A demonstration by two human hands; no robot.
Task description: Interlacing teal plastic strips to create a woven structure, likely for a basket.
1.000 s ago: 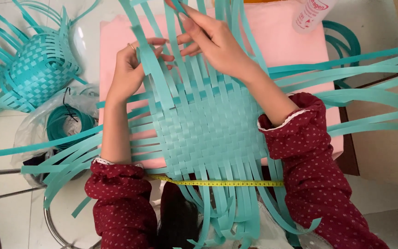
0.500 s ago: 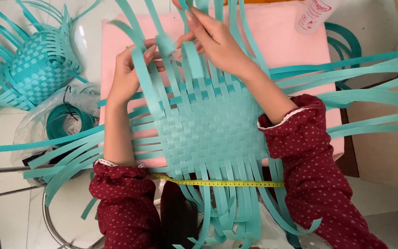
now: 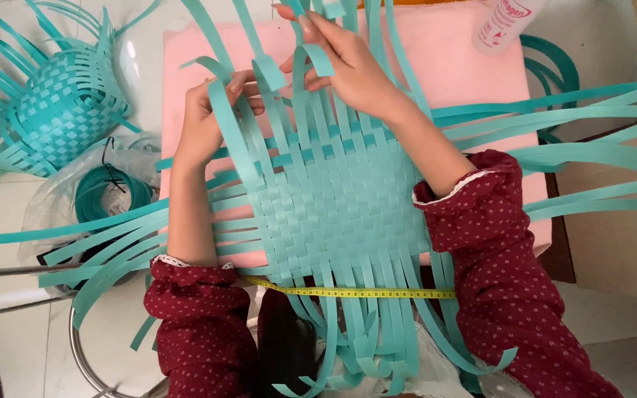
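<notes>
A half-woven teal basket (image 3: pixel 57 110) sits at the far left, loose strips sticking up from it. Just beside it lies a coil of darker teal strip (image 3: pixel 112 193) in clear plastic. A white bottle (image 3: pixel 504 26) rests at the pink board's (image 3: pixel 447 55) far edge, and a yellow tape measure (image 3: pixel 363 292) stretches along its near edge.

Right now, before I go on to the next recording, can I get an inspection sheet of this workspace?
Surface: pink padded board on a pale floor.
Job's things: flat woven mat of teal plastic strips, loose ends all round.
Clutter: half-woven teal basket; coil of teal strip; yellow tape measure; white bottle.
Grippers: left hand and right hand each pinch upright strips.
Cables: nothing seen.
Surroundings: metal frame.
</notes>
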